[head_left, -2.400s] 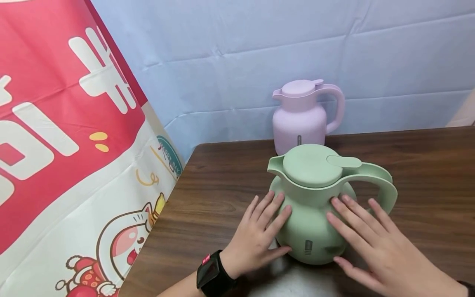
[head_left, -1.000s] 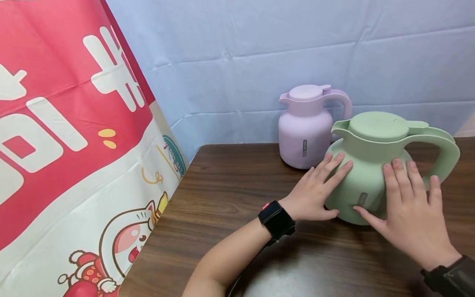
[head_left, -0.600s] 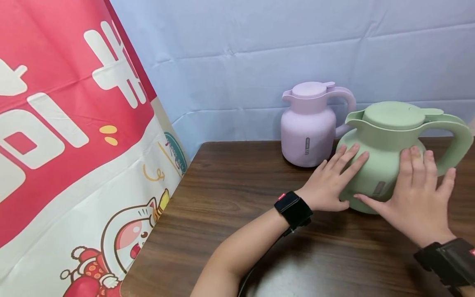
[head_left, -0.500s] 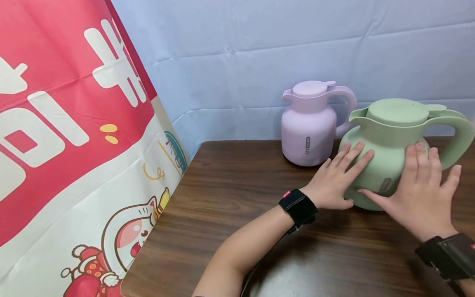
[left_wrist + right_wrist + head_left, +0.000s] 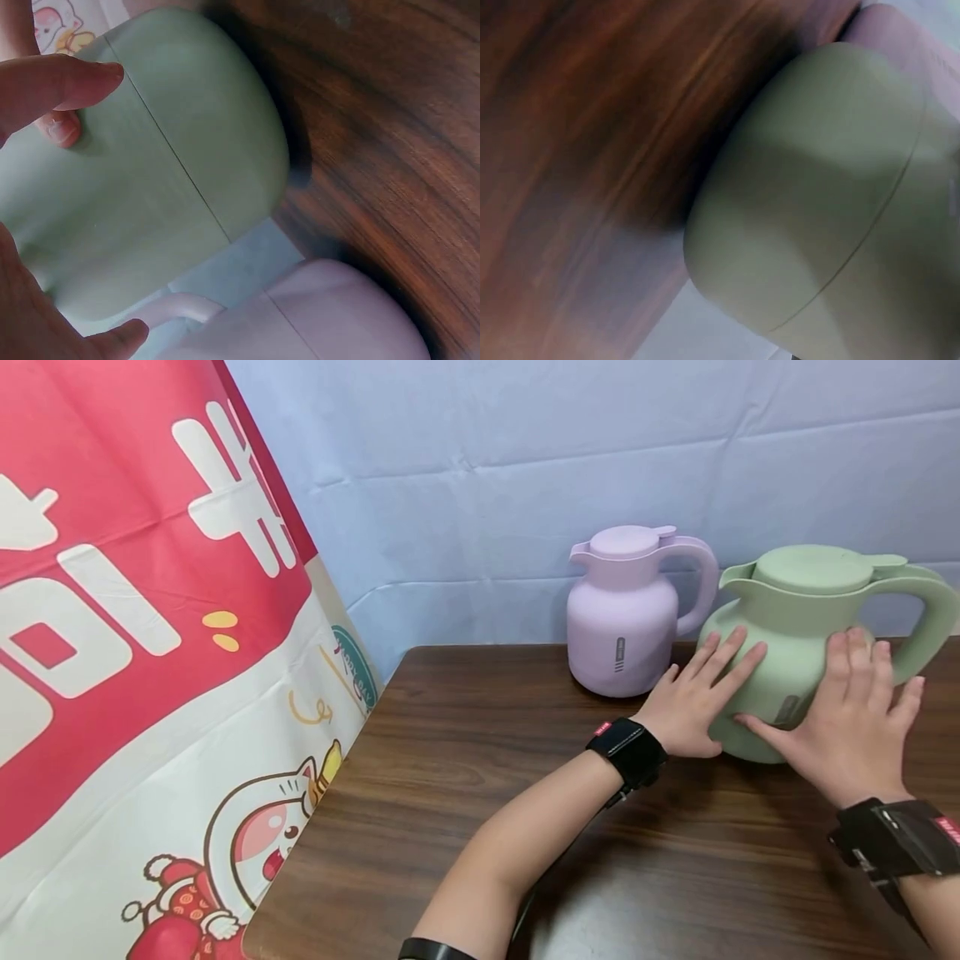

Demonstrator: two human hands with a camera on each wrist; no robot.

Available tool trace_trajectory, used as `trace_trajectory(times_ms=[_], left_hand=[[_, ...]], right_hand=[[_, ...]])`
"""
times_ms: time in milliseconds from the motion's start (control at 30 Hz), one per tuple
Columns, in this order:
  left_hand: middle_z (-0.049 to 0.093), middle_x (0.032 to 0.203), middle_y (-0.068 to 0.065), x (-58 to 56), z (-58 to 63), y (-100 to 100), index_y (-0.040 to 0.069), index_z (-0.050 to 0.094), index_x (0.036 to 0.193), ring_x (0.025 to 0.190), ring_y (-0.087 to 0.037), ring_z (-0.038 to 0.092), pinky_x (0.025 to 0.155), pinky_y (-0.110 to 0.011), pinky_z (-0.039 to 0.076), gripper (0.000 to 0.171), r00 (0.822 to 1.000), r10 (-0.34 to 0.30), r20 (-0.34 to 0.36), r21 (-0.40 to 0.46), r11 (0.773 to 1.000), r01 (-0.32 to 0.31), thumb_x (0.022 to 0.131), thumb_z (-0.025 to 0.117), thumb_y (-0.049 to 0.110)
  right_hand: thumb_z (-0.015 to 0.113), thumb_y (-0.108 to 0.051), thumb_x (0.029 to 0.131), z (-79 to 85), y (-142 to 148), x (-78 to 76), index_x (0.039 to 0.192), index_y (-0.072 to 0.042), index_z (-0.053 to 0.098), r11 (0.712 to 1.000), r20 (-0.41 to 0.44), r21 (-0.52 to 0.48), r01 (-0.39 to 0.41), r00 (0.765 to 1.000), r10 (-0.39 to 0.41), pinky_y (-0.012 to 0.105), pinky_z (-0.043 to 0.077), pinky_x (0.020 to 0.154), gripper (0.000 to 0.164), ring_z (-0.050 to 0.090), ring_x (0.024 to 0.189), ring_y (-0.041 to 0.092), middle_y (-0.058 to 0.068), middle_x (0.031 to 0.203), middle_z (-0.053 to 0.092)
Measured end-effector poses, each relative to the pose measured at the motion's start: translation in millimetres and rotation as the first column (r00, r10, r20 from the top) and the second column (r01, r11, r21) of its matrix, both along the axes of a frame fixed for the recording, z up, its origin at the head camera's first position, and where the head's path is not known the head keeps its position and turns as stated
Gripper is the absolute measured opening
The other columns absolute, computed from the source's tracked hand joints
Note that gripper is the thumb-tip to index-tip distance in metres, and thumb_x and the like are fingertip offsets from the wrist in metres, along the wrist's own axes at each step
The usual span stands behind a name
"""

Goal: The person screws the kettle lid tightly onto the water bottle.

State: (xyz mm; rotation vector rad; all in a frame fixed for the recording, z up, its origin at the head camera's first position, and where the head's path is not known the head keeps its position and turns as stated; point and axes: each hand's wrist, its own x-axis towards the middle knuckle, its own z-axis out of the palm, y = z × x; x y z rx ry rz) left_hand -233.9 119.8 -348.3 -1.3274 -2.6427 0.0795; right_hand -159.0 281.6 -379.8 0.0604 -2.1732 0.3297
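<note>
A green thermos jug [image 5: 795,610] with a flat lid, spout and looped handle stands upright at the right of the table. Its spout points left. My left hand [image 5: 686,706] lies against the jug's left side, fingers spread and fairly straight. My right hand [image 5: 858,735] presses the front and right of its body, below the handle, thumb out to the left. In the left wrist view, fingertips touch the green jug's side [image 5: 195,135]. The right wrist view shows the jug's lower body [image 5: 802,202], with no fingers clearly visible. A lilac thermos jug [image 5: 622,618] stands just left of it.
The dark wood table [image 5: 450,760] ends at a rounded left edge. Behind it hangs a pale blue cloth [image 5: 487,485], and a red and white printed banner [image 5: 112,635] hangs at the left. Both wrists wear black straps with cameras.
Both hands have moved the green jug from in front of the lilac jug to the right and further back. The lilac jug stays in place. The head view has shifted slightly.
</note>
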Motion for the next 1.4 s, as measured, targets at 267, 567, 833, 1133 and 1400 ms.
trace_trajectory(times_ms=[267, 567, 833, 1133, 1400], left_hand=[[-0.043, 0.143, 0.009, -10.5, 4.3, 15.1, 0.030, -0.024, 0.147, 0.132, -0.010, -0.033, 0.107, -0.033, 0.027, 0.128, 0.998, 0.052, 0.036, -0.005, 0.999, -0.052, 0.072, 0.079, 0.046], [-0.043, 0.142, 0.013, -15.7, 9.6, 37.4, 0.035, -0.029, 0.143, 0.130, -0.005, -0.035, 0.109, -0.031, 0.023, 0.132, 0.988, 0.148, 0.052, -0.038, 0.989, -0.146, 0.071, 0.081, 0.046], [-0.042, 0.143, 0.013, -12.0, 12.9, 46.9, 0.035, -0.031, 0.142, 0.132, -0.006, -0.033, 0.107, -0.031, 0.024, 0.133, 0.976, 0.215, 0.025, -0.055, 0.975, -0.214, 0.068, 0.078, 0.056], [-0.040, 0.145, 0.014, -20.4, 10.2, 52.3, 0.036, -0.030, 0.142, 0.134, -0.006, -0.030, 0.109, -0.036, 0.022, 0.141, 0.972, 0.235, 0.017, -0.064, 0.970, -0.233, 0.058, 0.080, 0.065], [-0.040, 0.144, 0.015, -32.7, 10.5, 59.7, 0.038, -0.030, 0.142, 0.133, -0.005, -0.031, 0.110, -0.035, 0.022, 0.142, 0.971, 0.236, 0.032, -0.054, 0.971, -0.234, 0.056, 0.080, 0.067]], right_hand=[[0.028, -0.099, 0.054, 2.2, 9.1, -13.6, 0.150, -0.002, 0.008, 0.990, 0.141, -0.143, 0.005, 0.990, 0.015, 0.072, 0.000, 0.100, 0.139, 0.003, 0.139, 0.047, 0.021, 0.155, 0.006], [0.084, -0.041, 0.065, 7.9, 25.8, -25.9, 0.151, -0.004, 0.002, 0.970, 0.285, -0.241, 0.036, 0.958, 0.035, 0.071, -0.006, 0.101, 0.125, -0.006, 0.140, 0.043, 0.016, 0.157, -0.004], [0.081, -0.038, 0.072, 10.7, 29.5, -32.1, 0.151, -0.006, -0.006, 0.962, 0.330, -0.267, 0.051, 0.943, 0.042, 0.071, -0.007, 0.100, 0.122, -0.012, 0.140, 0.040, 0.014, 0.157, -0.011], [0.081, -0.028, 0.074, 8.1, 30.0, -40.2, 0.151, -0.009, -0.011, 0.957, 0.352, -0.284, 0.065, 0.935, 0.041, 0.069, -0.007, 0.102, 0.122, -0.017, 0.140, 0.037, 0.012, 0.156, -0.016], [0.081, -0.025, 0.074, 11.0, 35.9, -48.0, 0.151, -0.011, -0.013, 0.959, 0.365, -0.273, 0.068, 0.930, 0.038, 0.067, -0.004, 0.104, 0.122, -0.017, 0.140, 0.035, 0.011, 0.156, -0.017]])
